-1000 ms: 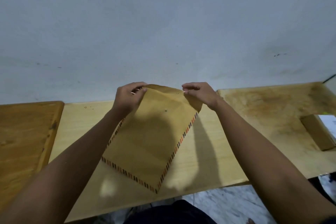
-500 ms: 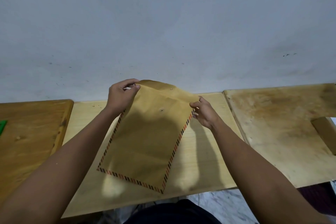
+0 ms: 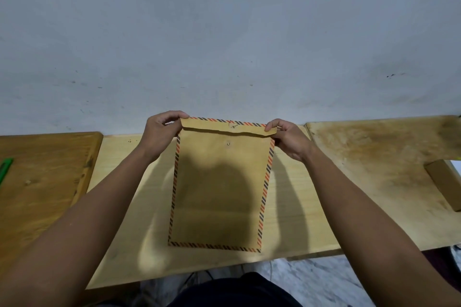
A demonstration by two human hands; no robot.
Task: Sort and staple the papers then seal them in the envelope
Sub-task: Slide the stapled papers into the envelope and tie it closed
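The envelope [image 3: 219, 189] has swung round from the slanted lie it had a second ago and now sits square to the person, long side running away from them, flat on the pale tabletop [image 3: 294, 209]. Its flap [image 3: 225, 128], which stood up loosely half a second ago, is now folded down over the envelope's far end.

The left hand [image 3: 159, 133] pinches the flap's left corner between curled fingers and thumb; the right hand [image 3: 289, 139], which was lower on the envelope's right edge half a second ago, has moved up and pinches the flap's right corner the same way. Between them a small button with a bit of string [image 3: 233, 125] sits on the flap, and a second rivet [image 3: 228, 143] shows on the envelope's body just nearer the person.

No loose papers are visible, so they are probably already inside, though that cannot be confirmed. The task seems near its end: with the flap creased, what likely remains is winding the string round the rivet.
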